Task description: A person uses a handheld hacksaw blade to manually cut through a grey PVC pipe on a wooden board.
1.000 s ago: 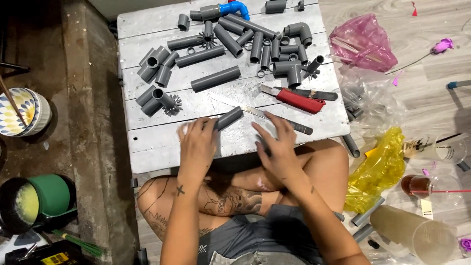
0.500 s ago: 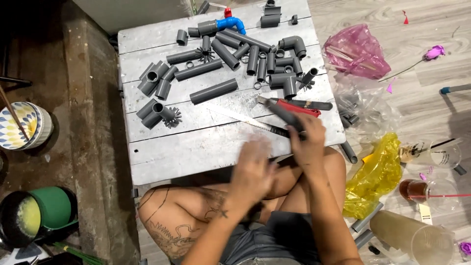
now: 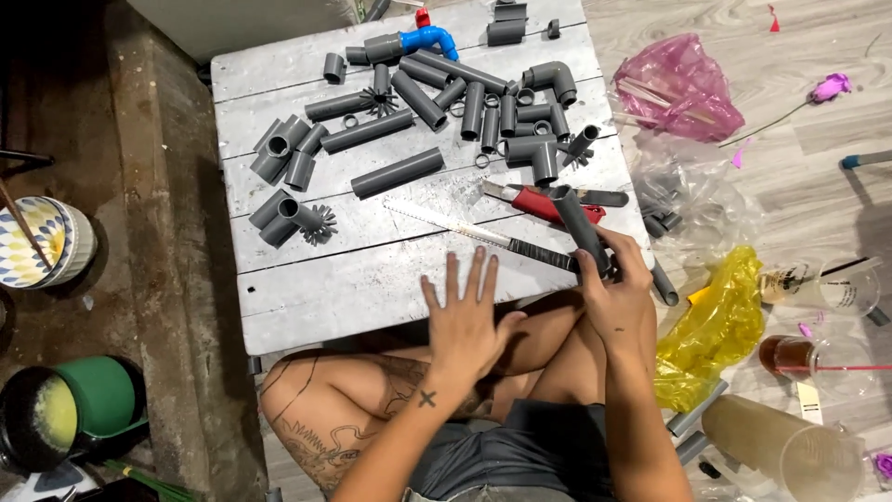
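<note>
My right hand (image 3: 616, 286) grips a short grey pipe piece (image 3: 574, 218), holding it tilted over the right front edge of the white wooden table (image 3: 316, 288). My left hand (image 3: 466, 316) is flat and open, fingers spread, resting at the table's front edge. A thin saw blade with a dark handle (image 3: 483, 235) lies just beyond both hands. A red pipe cutter (image 3: 534, 202) lies behind the held pipe.
Several grey pipes and elbow fittings (image 3: 465, 102) cover the back of the table, with a blue elbow (image 3: 429, 37). More fittings (image 3: 288, 163) lie at left. Pink bag (image 3: 676, 88), yellow bag (image 3: 715, 325) and plastic cups (image 3: 818, 288) sit on the floor at right; bowls (image 3: 42, 242) at left.
My right hand picked up the grey pipe piece and moved it right, near the pipe cutter. My left hand let go, drifted right and now lies flat and open.
</note>
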